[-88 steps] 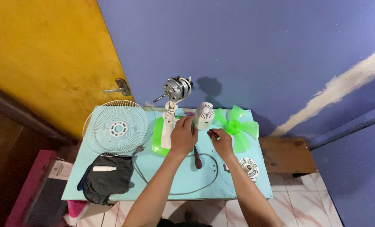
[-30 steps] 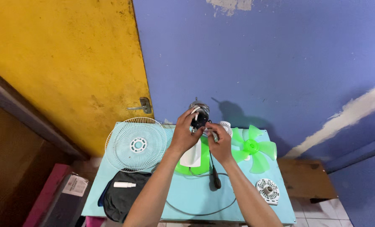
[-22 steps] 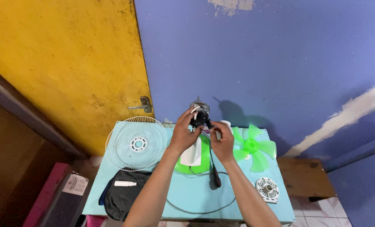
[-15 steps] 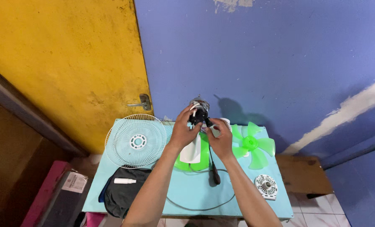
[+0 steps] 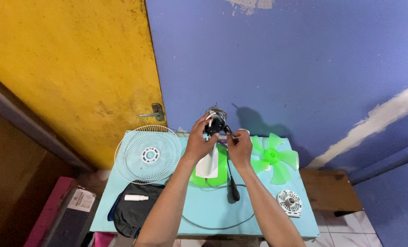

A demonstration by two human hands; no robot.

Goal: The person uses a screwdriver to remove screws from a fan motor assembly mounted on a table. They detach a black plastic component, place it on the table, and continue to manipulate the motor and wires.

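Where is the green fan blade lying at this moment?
In the head view, the green fan blade lies flat on the light blue table, just right of the right hand and above the small white round fan.

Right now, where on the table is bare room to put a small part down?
The widest bare patch of the table lies at the front, between the black cord and the small fan. It is crowded at the back around both hands, left and right, the motor, grille and green blade.
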